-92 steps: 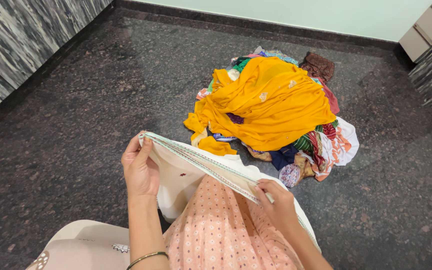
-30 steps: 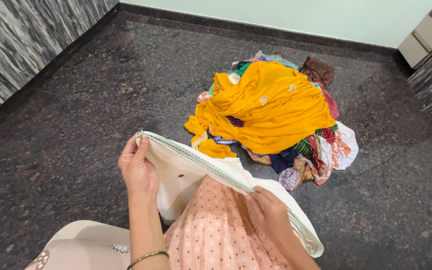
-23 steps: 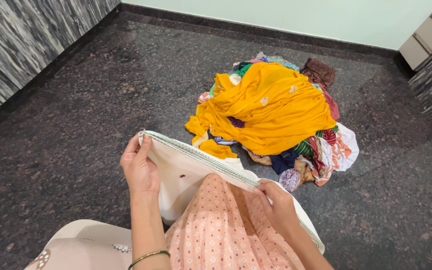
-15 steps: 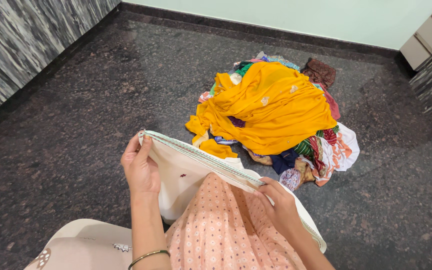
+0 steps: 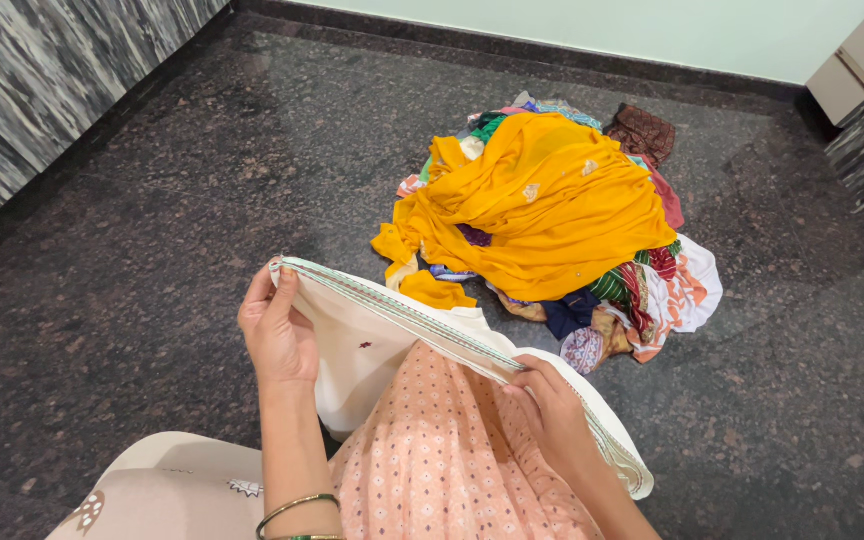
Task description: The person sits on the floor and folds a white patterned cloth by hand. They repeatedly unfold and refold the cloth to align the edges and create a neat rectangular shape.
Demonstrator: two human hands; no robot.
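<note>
At six o'clock, left hand (image 5: 277,335) and right hand (image 5: 552,420) each pinch the cream cloth (image 5: 372,350) by its trimmed edge (best kept taut); clothes pile (image 5: 552,210) at one o'clock

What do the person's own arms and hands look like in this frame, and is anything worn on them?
Both forearms are bare, with no sleeves in view. The left hand and the right hand are ungloved, and no rings can be made out. On the left wrist sits a thin gold-coloured metal bangle, with a darker greenish band just below it at the frame edge. The right wrist shows nothing worn.
</note>
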